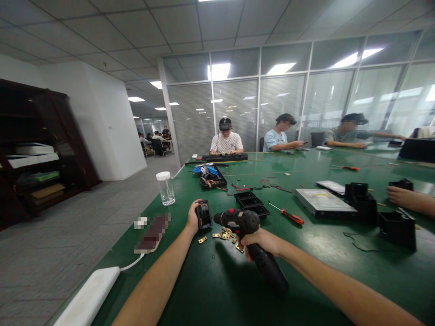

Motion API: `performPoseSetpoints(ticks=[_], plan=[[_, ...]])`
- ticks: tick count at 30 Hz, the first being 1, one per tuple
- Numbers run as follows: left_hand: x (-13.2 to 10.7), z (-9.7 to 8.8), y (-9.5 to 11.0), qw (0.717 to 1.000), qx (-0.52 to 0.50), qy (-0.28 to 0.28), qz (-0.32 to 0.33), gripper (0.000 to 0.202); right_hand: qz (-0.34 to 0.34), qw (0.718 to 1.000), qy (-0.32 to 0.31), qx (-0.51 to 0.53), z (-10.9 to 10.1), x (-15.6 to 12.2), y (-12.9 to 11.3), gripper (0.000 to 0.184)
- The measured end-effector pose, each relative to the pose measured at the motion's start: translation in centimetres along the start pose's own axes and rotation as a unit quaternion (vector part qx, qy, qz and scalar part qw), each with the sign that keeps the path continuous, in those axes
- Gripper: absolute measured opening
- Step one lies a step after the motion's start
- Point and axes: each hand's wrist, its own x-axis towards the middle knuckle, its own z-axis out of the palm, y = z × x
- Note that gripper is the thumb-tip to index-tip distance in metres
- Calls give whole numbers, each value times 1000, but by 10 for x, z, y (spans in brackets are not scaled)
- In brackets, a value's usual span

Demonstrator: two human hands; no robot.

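The left grip (193,217) is clamped on a black housing (204,214); the right grip (260,241) is wrapped around the handle of a drill (239,222). The drill's nose points left toward the housing, though whether they touch is hard to tell. Brass plates (225,234) lie on the green surface (200,290) between both grips, a screwdriver (292,218) beyond the right one.

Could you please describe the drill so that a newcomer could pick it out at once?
Find the near part of the green table. The camera wearer's right hand grips the black drill, just right of the black case in the left hand. Its pistol shape and red spots set it apart from the black trays behind.
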Motion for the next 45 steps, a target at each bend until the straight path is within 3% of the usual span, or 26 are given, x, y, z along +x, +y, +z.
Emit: performPoseSetpoints(ticks=[17,45], plan=[[4,-5,-4,1000,12,-15,2,40,10,1000,-3,-3,3,-1,-5,15],[3,-3,-3,999,31,5,5,40,5,1000,-2,-3,2,-2,-3,16]])
